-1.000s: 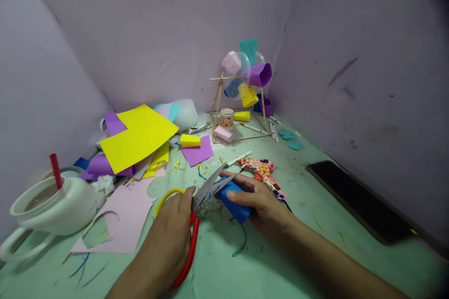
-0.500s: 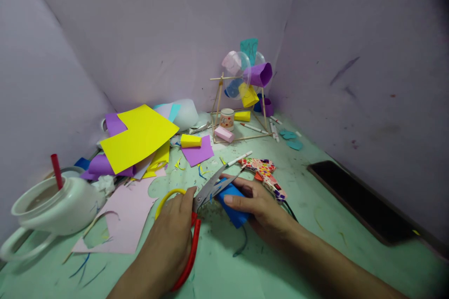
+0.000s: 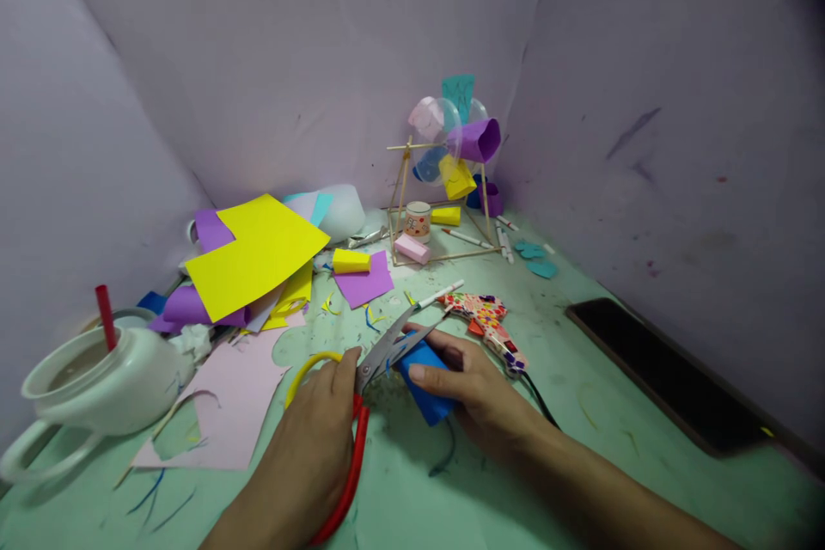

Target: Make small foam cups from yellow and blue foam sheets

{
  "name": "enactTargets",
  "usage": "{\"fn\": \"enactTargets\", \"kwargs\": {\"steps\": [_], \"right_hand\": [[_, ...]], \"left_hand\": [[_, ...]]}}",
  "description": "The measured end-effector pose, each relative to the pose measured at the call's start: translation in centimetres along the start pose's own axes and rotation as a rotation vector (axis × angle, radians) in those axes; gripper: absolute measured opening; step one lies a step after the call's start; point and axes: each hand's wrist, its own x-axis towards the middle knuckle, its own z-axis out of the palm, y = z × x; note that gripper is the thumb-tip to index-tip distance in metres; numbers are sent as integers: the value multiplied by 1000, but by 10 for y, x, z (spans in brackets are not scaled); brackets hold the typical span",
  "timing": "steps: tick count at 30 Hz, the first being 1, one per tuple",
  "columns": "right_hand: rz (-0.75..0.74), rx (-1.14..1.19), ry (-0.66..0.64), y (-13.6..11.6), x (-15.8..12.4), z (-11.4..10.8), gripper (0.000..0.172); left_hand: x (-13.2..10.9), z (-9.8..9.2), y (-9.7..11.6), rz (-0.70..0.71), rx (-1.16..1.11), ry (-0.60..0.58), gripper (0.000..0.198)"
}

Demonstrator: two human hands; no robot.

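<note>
Since 1 second ago the blue paper roll [image 3: 422,385] has tipped a little more upright in the right hand [image 3: 473,382] and slid slightly nearer the person, while the scissors [image 3: 361,395] kept their place with blades parted at its upper end. The left hand [image 3: 315,438] has its grip closed through the yellow and red handles; the right hand's grip is closed around the roll, thumb across its front. The roll is a short, solid blue tube, held low over the green counter [image 3: 580,412] just in front of the patterned glue gun [image 3: 486,318]. A pink sheet [image 3: 225,395] lies left of the scissors.
</note>
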Motion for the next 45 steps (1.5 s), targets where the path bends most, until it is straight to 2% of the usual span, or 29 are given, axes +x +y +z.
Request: {"fn": "enactTargets", "kwargs": {"steps": [6,13,15,18,21,28,37,45], "right_hand": [[17,14,2,-4,-1,3,42],[21,24,-9,-7,0,2,40],[46,62,31,-6,1,3,47],[122,158,167,-7,2,5,59],[189,273,221,-9,2,8,57],[199,444,193,-12,3,8,33],[142,343,0,-14,1,8,29],[134,313,-18,-10,1,6,29]], "left_hand": [[-1,-2,2,-24,65,-40,52],[0,-5,2,-18,39,-69,50],[0,-8,1,10,-35,-79,45],[1,-14,-3,22,-175,-47,39],[1,-16,-8,17,-193,16,40],[1,-9,-5,101,-56,-2,49],[0,4,-9,100,149,14,58],[0,3,-7,77,91,18,53]]}}
